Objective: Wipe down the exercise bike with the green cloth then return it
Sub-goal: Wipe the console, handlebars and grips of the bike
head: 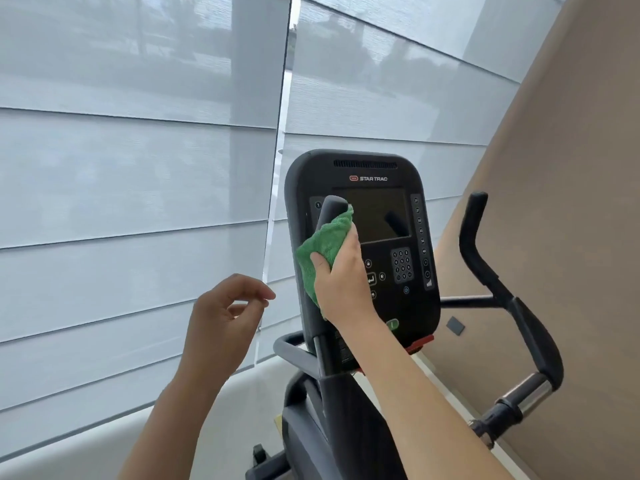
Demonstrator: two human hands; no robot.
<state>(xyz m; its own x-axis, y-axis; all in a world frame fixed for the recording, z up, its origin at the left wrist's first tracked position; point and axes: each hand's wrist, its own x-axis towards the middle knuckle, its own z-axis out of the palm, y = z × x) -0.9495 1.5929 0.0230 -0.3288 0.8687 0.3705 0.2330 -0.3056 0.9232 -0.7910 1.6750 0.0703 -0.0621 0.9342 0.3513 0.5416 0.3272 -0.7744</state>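
Note:
The black exercise bike stands right of centre with its console facing me, screen dark. My right hand grips the green cloth wrapped around the upright left handlebar, just below its rounded tip, in front of the console's left side. The cloth hangs down past my palm. My left hand floats in the air to the left of the bike, fingers loosely curled and apart, holding nothing. The right handlebar rises at the right, with a chrome grip section lower down.
Pale roller blinds cover the window behind and left of the bike. A beige wall runs close along the bike's right side. A white ledge lies below the blinds. The bike's dark frame drops toward the floor.

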